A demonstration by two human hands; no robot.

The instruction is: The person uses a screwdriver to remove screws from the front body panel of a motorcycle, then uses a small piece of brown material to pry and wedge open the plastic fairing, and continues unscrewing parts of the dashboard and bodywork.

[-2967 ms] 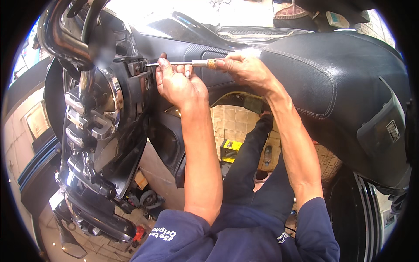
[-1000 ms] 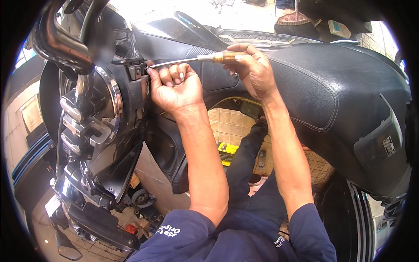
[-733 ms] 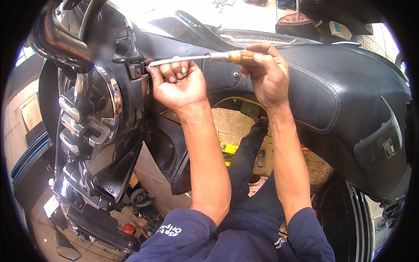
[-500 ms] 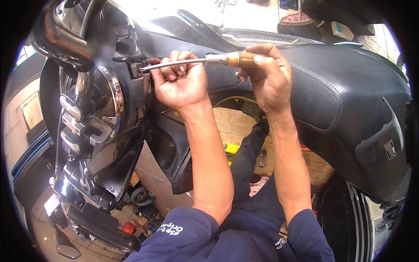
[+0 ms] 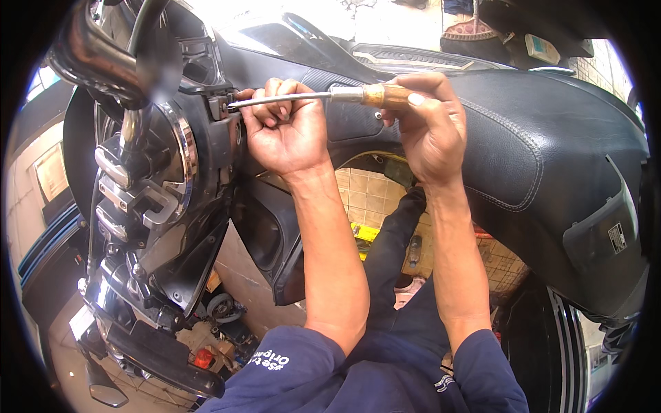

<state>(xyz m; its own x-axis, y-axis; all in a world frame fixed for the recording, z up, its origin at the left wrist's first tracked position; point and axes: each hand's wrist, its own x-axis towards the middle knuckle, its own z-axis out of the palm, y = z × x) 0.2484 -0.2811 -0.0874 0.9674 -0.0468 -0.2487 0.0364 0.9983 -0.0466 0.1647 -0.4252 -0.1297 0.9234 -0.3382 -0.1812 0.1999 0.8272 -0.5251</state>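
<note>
My right hand grips the wooden handle of a screwdriver with the thumb laid along it. The long metal shaft runs left, nearly level, across my left hand. Its tip is at a small dark bracket on the scooter's front panel; whether it touches cannot be told. Curled fingers close my left hand, palm up, with thumb and forefinger beside the shaft near that tip. What those fingers pinch, if anything, is hidden.
The scooter's black seat spreads to the right. Chrome handlebar parts and a round chrome-rimmed housing stand at left. A yellow object lies on the tiled floor below. Another person's foot in a sandal shows at the top.
My right hand and the screwdriver have shifted slightly right, drawing the tip a little back from the bracket. My left hand has hardly moved.
</note>
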